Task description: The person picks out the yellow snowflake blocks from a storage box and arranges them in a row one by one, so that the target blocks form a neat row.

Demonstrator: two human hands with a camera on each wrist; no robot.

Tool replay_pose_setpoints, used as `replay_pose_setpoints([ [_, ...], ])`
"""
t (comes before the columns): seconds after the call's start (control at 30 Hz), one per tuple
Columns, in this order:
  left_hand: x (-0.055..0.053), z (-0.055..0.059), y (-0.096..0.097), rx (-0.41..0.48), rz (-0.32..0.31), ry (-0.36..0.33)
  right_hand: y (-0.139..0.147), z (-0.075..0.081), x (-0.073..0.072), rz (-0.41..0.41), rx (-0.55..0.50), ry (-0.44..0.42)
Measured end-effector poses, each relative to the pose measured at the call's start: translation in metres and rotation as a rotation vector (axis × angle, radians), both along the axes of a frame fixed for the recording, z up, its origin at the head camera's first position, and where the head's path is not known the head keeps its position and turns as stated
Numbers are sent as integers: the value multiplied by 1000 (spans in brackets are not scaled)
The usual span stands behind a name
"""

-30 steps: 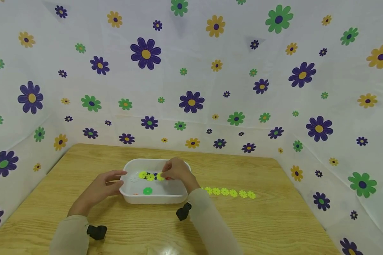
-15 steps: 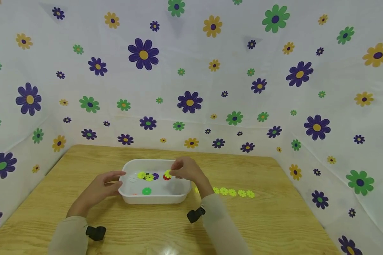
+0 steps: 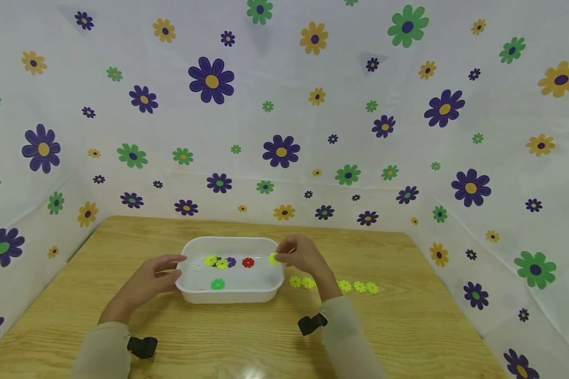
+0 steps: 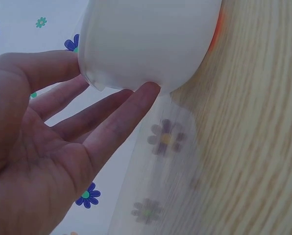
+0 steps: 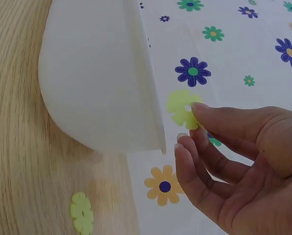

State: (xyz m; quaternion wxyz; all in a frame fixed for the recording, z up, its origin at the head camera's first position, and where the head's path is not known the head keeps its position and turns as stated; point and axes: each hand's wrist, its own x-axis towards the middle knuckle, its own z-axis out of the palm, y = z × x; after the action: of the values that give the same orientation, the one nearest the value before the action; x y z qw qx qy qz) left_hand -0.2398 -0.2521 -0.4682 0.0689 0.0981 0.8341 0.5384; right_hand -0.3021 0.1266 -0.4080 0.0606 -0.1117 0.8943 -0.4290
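Note:
My right hand pinches a yellow flower-shaped disc between thumb and fingers, at the right rim of the white plastic tub. In the right wrist view the disc hangs just beside the tub's edge. My left hand touches the tub's left end with its fingertips, the fingers fairly straight. Inside the tub lie yellow discs, a purple disc, a red disc, a green disc and a pale disc.
To the right of the tub, several yellow discs form a row on the wooden table, partly hidden behind my right wrist. Flower-printed white cloth closes off the back and both sides.
My right hand has lifted the yellow disc from above the red disc and carried it right to the tub's rim. The red disc is now uncovered. My left hand stays at the tub.

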Motion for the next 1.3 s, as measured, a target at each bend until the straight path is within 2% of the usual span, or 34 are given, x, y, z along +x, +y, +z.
replay_pose_setpoints([
  [0.47,-1,0,1,1,4,4,59,-3,6,-57,9,79],
  [0.7,0,1,2,-3,6,10,83,-5,8,-55,39,101],
  [1.0,0,2,0,28,-9,7,106,-9,13,-86,64,106],
  [1.3,2,3,2,16,-7,11,129,-12,20,-114,96,98],
])
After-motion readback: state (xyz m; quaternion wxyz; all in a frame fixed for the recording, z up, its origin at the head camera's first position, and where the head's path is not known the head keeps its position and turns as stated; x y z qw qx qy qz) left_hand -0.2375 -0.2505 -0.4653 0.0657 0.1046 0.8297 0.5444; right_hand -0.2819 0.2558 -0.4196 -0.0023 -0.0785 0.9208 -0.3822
